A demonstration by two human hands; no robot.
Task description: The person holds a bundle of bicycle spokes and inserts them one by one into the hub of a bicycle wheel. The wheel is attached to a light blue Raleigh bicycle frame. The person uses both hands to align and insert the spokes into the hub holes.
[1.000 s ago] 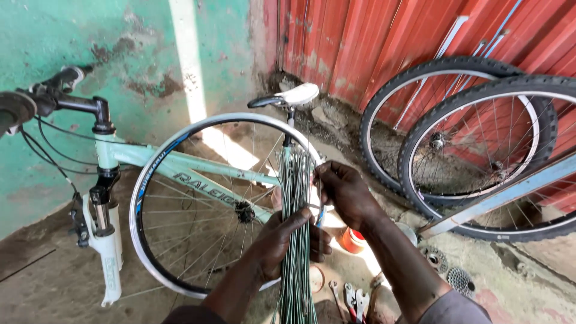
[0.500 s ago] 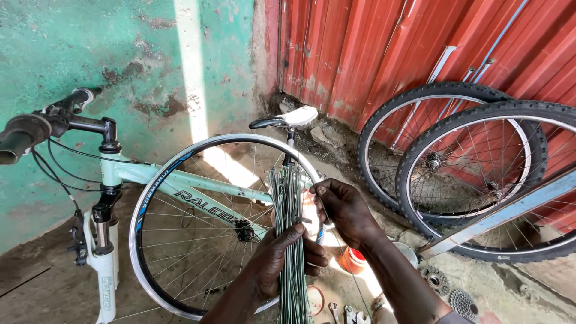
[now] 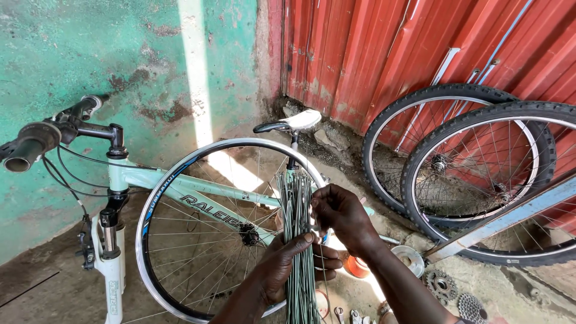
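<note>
Where dirt floor meets green wall

Below the fingers of the left hand, the bundle of spokes runs off the bottom edge, its lower ends unseen. Behind that hand, part of the bare wheel rim is hidden. The right hand covers whatever its fingertips pinch.

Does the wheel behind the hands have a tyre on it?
No, the wheel shows a bare silver rim, while the left hand holds the spokes before it.
</note>
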